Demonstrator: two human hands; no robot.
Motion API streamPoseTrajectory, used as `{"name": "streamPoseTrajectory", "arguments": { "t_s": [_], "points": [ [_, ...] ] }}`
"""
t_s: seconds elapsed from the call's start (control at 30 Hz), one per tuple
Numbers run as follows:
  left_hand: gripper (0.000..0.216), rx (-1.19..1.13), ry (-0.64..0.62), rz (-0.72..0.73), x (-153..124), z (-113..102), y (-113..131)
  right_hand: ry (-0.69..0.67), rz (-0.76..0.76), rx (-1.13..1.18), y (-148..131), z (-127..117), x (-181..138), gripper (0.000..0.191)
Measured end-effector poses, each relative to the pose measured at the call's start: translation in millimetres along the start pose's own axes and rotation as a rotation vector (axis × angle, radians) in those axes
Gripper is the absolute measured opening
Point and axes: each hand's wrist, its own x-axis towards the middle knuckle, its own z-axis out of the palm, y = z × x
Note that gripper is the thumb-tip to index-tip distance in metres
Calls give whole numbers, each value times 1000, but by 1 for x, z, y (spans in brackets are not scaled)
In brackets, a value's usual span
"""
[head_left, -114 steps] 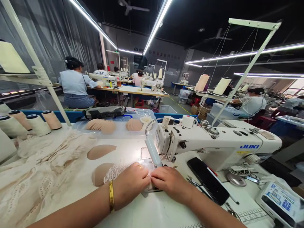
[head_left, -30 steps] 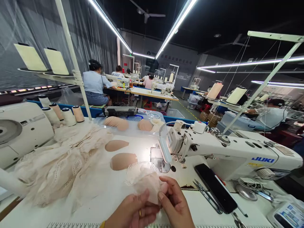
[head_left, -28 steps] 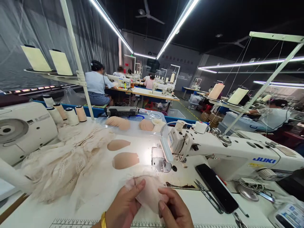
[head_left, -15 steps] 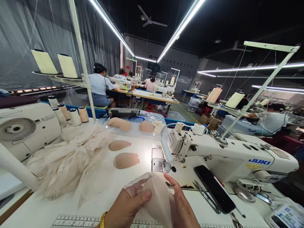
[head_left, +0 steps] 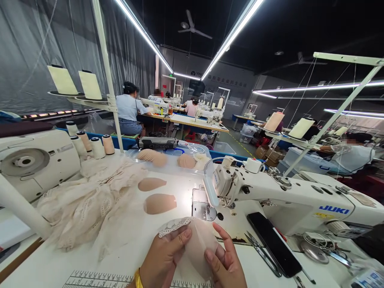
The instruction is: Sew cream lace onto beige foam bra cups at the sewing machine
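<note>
Between my two hands is a beige fabric cup piece (head_left: 198, 245) with a scalloped lace edge (head_left: 174, 226) along its upper left. My left hand (head_left: 168, 250) pinches it near the top, thumb on the front. On the right side, my right hand (head_left: 223, 256) grips it with the thumb on the front, and its index finger points up. The fabric is held above the table just in front of the sewing machine's (head_left: 228, 180) needle plate (head_left: 204, 210). Two tan cup-shaped pieces (head_left: 160, 203) lie flat on the table beyond my left hand.
A heap of cream lace fabric (head_left: 90, 204) covers the left. Thread cones (head_left: 97, 148) stand behind it. To the right lie thread snips (head_left: 264, 254) and a black phone (head_left: 273, 244). A printed ruler (head_left: 99, 280) runs along the front edge. Stacked tan pieces (head_left: 153, 157) sit behind.
My right thumb has come round onto the front of the fabric, where the hand was flatter before. The cup piece is now spread smoother and the lace edge shows more. The view shifted slightly.
</note>
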Motion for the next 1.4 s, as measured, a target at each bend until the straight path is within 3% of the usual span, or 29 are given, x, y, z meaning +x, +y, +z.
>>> {"name": "streamPoseTrajectory", "arguments": {
  "t_s": [0.17, 0.27, 0.43, 0.47, 0.53, 0.6, 0.63, 0.7, 0.8, 0.87, 1.03, 1.13, 1.4],
  "points": [
    [46, -46, -85, -79, 1, 13, -2, 18, -93, -32, 2, 3, 1, 108],
    [44, -33, -76, -89, 6, 19, -7, 12, -131, -81, 7, 3, 0, 107],
    [46, 59, -109, -101, 9, 20, 10, -164, -107, -239, 9, -28, 4, 117],
    [46, 120, -172, -99, 9, 18, 16, -212, -117, -312, 6, -38, 7, 115],
    [46, 426, -421, -36, 11, 12, 26, -303, -241, -553, -7, -55, 17, 98],
    [38, 822, -704, 77, 19, 5, 30, -389, -516, -903, -26, -65, 34, 68],
    [28, 967, -801, 129, 25, 3, 31, -444, -663, -1071, -35, -66, 44, 50],
    [7, 1179, -913, 225, 42, 2, 31, -499, -794, -1213, -52, -64, 65, 23],
    [18, 1562, -1068, 426, 69, 8, 35, -629, -1036, -1505, -67, -54, 92, 24],
    [18, 1769, -1144, 508, 83, 12, 40, -636, -1142, -1610, -70, -50, 103, 25],
    [16, 1798, -1073, 472, 95, 5, 36, -624, -1057, -1495, -77, -53, 102, 37],
    [14, 1777, -1004, 508, 92, 0, 25, -638, -1002, -1470, -81, -52, 95, 33],
    [19, 1739, -919, 588, 94, 8, 22, -584, -887, -1605, -75, -61, 101, 33]
  ]
}}
